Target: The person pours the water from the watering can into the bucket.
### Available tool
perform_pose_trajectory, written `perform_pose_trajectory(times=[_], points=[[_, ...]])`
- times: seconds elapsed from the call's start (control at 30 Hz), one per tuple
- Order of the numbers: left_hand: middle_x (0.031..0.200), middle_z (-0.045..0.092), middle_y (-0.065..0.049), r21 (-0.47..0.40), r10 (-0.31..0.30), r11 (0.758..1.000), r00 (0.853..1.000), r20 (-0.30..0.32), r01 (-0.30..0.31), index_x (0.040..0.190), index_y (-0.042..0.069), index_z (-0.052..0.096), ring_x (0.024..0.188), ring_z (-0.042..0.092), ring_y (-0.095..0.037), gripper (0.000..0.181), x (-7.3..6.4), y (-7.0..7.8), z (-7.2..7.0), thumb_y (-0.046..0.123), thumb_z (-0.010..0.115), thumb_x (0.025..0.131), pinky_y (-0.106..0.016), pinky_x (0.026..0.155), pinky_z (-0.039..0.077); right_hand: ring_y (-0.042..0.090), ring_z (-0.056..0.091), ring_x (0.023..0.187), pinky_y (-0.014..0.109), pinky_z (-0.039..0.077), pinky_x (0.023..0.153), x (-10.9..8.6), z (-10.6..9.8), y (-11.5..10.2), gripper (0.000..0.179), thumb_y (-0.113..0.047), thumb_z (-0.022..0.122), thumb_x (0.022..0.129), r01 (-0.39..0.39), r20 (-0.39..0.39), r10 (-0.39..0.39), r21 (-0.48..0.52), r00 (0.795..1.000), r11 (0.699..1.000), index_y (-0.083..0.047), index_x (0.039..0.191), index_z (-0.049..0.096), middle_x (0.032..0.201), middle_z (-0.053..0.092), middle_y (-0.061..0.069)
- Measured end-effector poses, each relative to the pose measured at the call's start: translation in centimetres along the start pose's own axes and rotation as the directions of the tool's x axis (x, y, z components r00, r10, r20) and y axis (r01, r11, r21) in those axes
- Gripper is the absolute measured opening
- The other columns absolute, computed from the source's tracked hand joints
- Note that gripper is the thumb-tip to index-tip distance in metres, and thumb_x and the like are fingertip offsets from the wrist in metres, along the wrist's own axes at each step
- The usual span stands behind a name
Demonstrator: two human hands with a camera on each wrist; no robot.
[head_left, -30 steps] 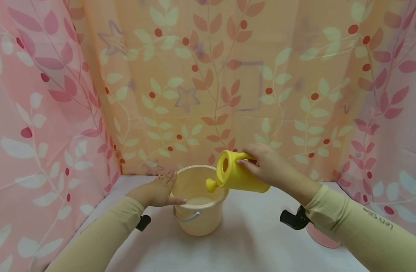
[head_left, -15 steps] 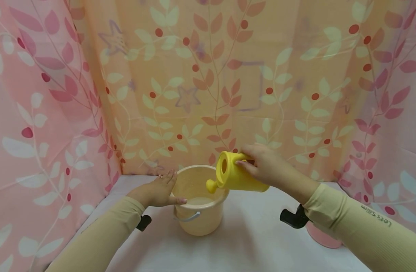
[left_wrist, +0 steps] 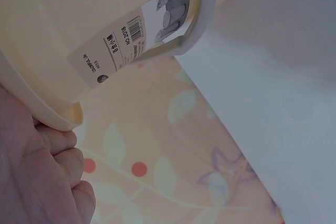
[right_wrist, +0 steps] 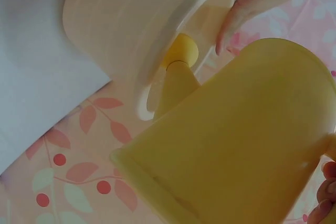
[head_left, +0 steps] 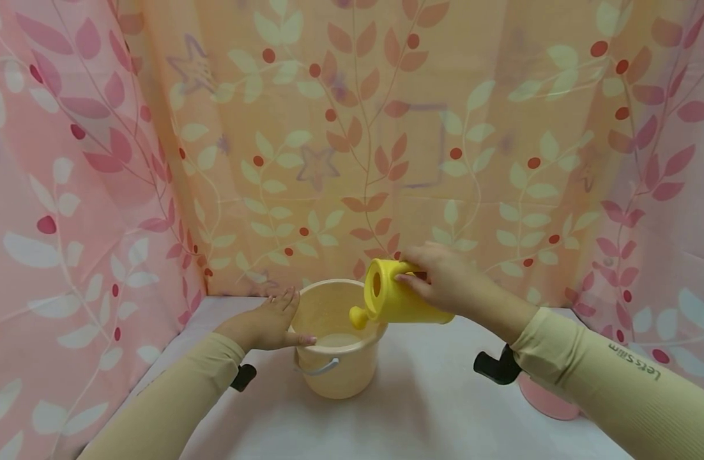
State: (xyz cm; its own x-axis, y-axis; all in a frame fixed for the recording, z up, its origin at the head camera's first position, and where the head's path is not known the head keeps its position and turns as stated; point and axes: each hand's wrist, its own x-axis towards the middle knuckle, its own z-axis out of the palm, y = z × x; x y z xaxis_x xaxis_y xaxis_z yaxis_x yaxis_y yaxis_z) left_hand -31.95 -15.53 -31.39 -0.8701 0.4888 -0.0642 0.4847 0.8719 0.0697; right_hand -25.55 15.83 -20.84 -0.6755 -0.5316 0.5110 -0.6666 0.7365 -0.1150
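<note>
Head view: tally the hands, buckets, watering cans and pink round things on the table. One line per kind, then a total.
Hands: 2 (left hand, right hand)
Buckets: 1 (cream bucket)
Watering cans: 1 (yellow watering can)
Pink round things: 1 (pink round thing, partly hidden by the right sleeve)
Total: 5

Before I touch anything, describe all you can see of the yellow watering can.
The watering can is plain yellow and looks like smooth plastic, with a roughly cylindrical body, a round opening in its top, a handle and a short spout ending in a rounded head. It is held tipped well over, with its spout head at the mouth of the cream bucket. The right hand grips its handle. Whether it touches the bucket is unclear; no stream shows.
</note>
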Motion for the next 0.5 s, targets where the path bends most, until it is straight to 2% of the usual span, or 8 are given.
perform_pose_trajectory(times=[0.17, 0.5], points=[[0.147, 0.011, -0.029, -0.014, 0.007, 1.0, 1.0, -0.003, -0.007, 0.142, -0.011, 0.013, 0.137, 0.01, -0.038, 0.113, -0.21, 0.07, -0.03, 0.076, 0.042, 0.076, -0.051, 0.109, 0.013, 0.014, 0.045, 0.07, 0.021, 0.046, 0.057, 0.08, -0.04, -0.15, 0.014, -0.021, 0.07, 0.081, 0.038, 0.005, -0.037, -0.014, 0.999, 0.999, -0.014, 0.084, 0.059, 0.074, 0.052, -0.006], [0.149, 0.01, -0.026, 0.001, -0.011, 1.0, 1.0, -0.009, 0.011, 0.143, -0.008, 0.012, 0.138, 0.008, -0.034, 0.112, -0.02, 0.0, 0.18, 0.076, 0.041, 0.076, -0.048, 0.11, 0.013, 0.014, 0.044, 0.07, 0.024, 0.042, 0.057, 0.38, -0.22, -0.3, 0.016, -0.02, 0.072, 0.079, 0.095, 0.019, -0.094, -0.021, 0.995, 0.995, -0.017, 0.081, 0.057, 0.07, 0.049, -0.007]])
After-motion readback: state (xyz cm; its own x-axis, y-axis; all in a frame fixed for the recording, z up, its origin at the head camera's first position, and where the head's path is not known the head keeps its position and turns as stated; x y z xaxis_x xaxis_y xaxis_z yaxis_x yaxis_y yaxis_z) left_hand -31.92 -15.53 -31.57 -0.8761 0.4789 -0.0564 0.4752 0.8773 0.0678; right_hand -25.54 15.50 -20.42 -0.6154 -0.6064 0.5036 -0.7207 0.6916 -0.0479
